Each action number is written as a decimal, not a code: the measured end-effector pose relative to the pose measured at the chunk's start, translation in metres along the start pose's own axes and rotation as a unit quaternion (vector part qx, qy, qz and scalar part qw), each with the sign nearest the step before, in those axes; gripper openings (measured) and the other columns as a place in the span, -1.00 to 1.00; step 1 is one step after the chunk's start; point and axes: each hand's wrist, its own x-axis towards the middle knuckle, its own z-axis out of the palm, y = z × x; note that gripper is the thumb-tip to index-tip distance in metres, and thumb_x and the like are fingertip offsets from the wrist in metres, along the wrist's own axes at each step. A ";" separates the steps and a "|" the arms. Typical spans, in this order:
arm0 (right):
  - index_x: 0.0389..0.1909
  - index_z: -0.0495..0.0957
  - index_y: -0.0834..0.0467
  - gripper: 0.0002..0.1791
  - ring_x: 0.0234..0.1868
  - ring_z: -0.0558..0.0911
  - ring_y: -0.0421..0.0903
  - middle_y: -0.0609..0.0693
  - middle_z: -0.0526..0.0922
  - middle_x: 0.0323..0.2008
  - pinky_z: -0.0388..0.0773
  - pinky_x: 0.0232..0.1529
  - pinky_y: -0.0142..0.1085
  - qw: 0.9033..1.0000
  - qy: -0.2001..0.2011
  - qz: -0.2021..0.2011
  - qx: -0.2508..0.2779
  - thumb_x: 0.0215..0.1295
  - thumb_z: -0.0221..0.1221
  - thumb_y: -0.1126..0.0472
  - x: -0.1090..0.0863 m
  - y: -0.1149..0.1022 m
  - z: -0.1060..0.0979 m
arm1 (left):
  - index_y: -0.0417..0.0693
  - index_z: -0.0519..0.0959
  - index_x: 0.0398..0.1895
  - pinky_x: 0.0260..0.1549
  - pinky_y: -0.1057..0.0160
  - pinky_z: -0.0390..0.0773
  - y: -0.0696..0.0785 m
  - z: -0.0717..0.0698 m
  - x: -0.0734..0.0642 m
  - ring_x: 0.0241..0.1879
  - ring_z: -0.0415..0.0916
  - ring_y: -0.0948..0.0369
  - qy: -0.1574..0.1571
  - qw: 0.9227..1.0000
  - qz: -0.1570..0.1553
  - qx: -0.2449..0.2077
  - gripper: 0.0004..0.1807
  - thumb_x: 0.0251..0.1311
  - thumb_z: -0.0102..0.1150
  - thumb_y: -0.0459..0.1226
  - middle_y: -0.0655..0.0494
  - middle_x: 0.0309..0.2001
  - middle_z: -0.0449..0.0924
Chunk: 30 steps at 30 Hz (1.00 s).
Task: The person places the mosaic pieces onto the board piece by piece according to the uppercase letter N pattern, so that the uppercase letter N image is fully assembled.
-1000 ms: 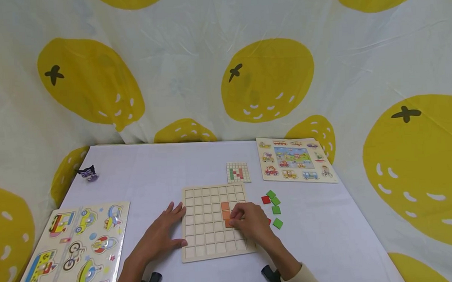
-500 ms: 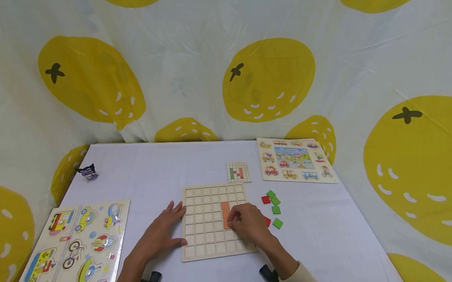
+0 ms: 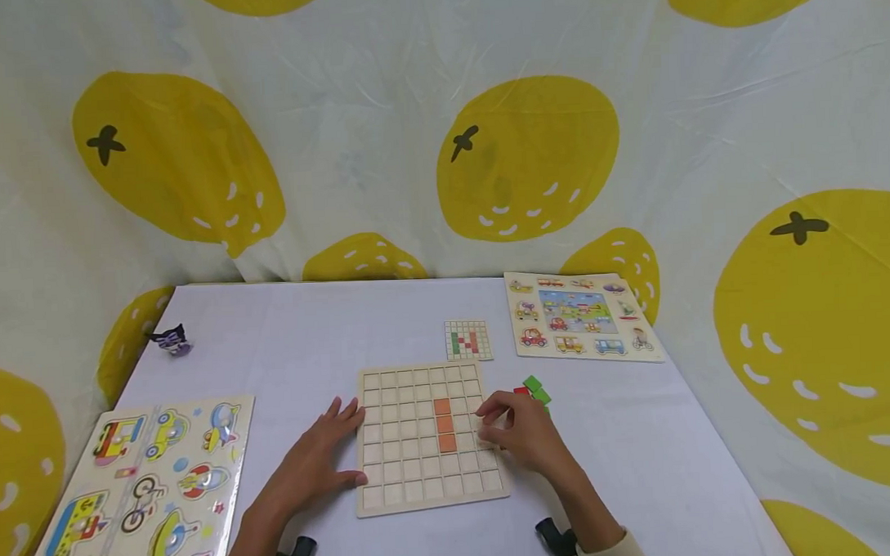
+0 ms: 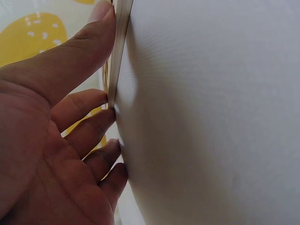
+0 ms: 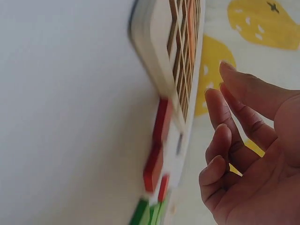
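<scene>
Wall cloth: white (image 3: 368, 174), with big yellow fruits that have dark stalks and little white marks.
Table: covered in white (image 3: 307, 324), right in front of the cloth.
Big puzzle: a board of toy shapes (image 3: 201, 446) at the front left, with a bike, a rocket, a plane and cars on it.
Square board: a pale wooden board (image 3: 415, 467) full of little square holes, flat near the middle of the table, between the two hands.
Back puzzle: a board with a picture (image 3: 574, 310) in its middle, at the back right, with cars and buses around the picture.
Left hand: the left hand (image 3: 315, 458) is spread wide, its thumb and fingertips against the board's left edge.
Right hand: the right hand (image 3: 527, 430) is by the board's right edge, fingers bent, a narrow gap between thumb and first finger.
Little card: a small grid card (image 3: 467, 340) just behind the board, showing green, red and orange squares.
Dark thing: a small purple-black thing (image 3: 172, 341) at the back left.
Orange tiles: three (image 3: 445, 424) in one line in the board's holes.
Green tiles: some (image 3: 533, 383) on the table, right of the board, partly behind the right hand.
Red tiles: three (image 5: 161, 117) by the board's right side, near the green ones.
</scene>
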 end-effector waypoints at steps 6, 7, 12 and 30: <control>-0.19 0.76 -0.06 -0.72 -0.29 0.47 -0.10 -0.13 0.74 -0.24 0.42 -0.39 -0.35 0.999 0.010 0.041 -0.016 0.10 0.58 0.26 -0.002 0.012 -0.017 | -0.16 0.40 0.56 0.50 -0.36 0.30 -0.002 0.001 0.000 0.66 0.07 -0.23 0.003 1.000 0.004 -0.001 0.10 -0.10 0.71 -0.04 -0.10 0.61 0.31; -0.19 0.77 -0.05 -0.71 -0.28 0.46 -0.09 -0.11 0.74 -0.23 0.42 -0.38 -0.35 0.999 0.008 0.047 -0.018 0.10 0.58 0.27 -0.002 0.013 -0.019 | -0.16 0.40 0.56 0.50 -0.36 0.30 -0.002 0.001 0.000 0.66 0.08 -0.23 0.003 1.000 0.004 0.000 0.10 -0.10 0.71 -0.04 -0.10 0.61 0.31; -0.19 0.77 -0.03 -0.69 -0.21 0.48 -0.06 -0.09 0.73 -0.22 0.44 -0.34 -0.34 0.998 -0.009 0.057 -0.027 0.07 0.57 0.33 -0.004 0.020 -0.023 | -0.17 0.41 0.55 0.50 -0.35 0.31 -0.002 0.001 0.000 0.66 0.09 -0.23 0.002 1.000 0.004 0.006 0.10 -0.11 0.71 -0.04 -0.10 0.61 0.32; -0.36 0.73 -0.06 -0.71 -0.29 0.52 -0.14 -0.15 0.62 -0.39 0.52 -0.27 -0.31 0.996 -0.030 0.017 -0.079 0.03 0.61 0.32 -0.004 0.028 -0.015 | -0.18 0.40 0.56 0.50 -0.35 0.31 -0.001 0.001 0.000 0.66 0.08 -0.24 0.001 1.000 0.005 0.003 0.10 -0.10 0.70 -0.04 -0.11 0.61 0.31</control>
